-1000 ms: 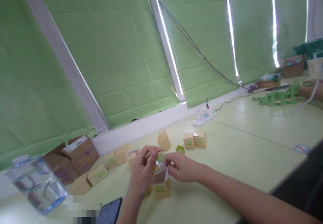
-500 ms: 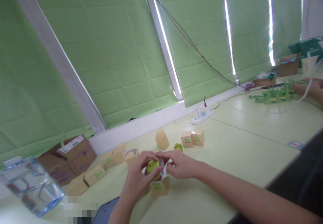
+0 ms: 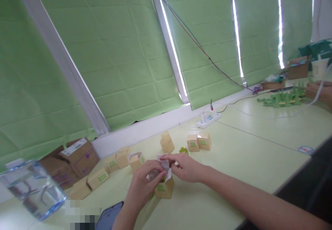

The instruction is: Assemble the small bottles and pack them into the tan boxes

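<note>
"Head view: where's the small box (image 3: 165,190)?"
"Under the left hand's (image 3: 144,179) fingertips. That hand curls; its grip is hidden."
"And the right hand (image 3: 184,167)?"
"Fingertips against the white flap (image 3: 164,163); can't tell if pinching."

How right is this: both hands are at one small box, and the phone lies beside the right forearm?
Not quite: the head view shows the phone beside the left forearm. The left hand and right hand are at one small box, as you say.
</note>
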Tool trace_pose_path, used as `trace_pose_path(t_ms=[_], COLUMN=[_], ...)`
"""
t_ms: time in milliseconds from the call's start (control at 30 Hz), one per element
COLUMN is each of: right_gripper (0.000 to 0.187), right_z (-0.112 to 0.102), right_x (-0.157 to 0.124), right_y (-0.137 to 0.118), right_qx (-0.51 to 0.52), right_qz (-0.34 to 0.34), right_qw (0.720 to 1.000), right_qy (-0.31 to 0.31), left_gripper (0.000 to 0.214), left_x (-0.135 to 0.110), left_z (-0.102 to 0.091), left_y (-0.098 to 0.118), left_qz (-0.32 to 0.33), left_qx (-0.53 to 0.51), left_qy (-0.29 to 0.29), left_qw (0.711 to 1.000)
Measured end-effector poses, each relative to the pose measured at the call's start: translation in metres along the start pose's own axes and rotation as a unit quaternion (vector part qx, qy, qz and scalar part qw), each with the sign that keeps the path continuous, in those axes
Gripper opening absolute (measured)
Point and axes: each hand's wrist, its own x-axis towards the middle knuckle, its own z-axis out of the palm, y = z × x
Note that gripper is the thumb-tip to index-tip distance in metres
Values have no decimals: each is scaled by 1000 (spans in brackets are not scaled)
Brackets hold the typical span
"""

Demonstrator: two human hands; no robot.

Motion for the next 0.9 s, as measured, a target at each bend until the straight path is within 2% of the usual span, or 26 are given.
trace_pose_path(t_ms=[100, 167, 267, 333, 400, 567, 700, 833, 900], right_gripper=[49, 44, 34, 30, 28, 30, 29, 36, 42], right_z=[0, 0, 1, 1, 2, 7, 11, 13, 11], right_x=[1, 2, 3, 4, 4, 4, 4, 4, 3], right_y=[3, 6, 10, 14, 18, 23, 22, 21, 19], right_qx=[-6, -12, -2, 26, 50, 76, 104, 156, 181], right_qz=[-1, 11, 27, 36, 46, 91, 96, 80, 77], right_qw=[1000, 999, 998, 998, 996, 991, 988, 981, 977], right_qy=[16, 31, 50, 55, 56, 57, 64, 89, 88], left_gripper=[16, 18, 21, 21, 23, 26, 25, 51, 56], left_x=[-5, -8, -12, -14, -16, -18, -18, -18, -18], left_z=[1, 3, 8, 14, 19, 26, 31, 34, 34], left_y=[-7, -11, -13, -10, -4, 5, 1, -3, -2], left_qz=[2, -24, -50, -44, -37, -59, -85, -103, -107], left_qx=[16, 2, -19, -10, -10, -32, -79, -102, -99], left_qy=[97, 132, 85, 34, 12, 11, 52, 63, 60], left_qw=[995, 991, 995, 998, 999, 998, 992, 987, 987])
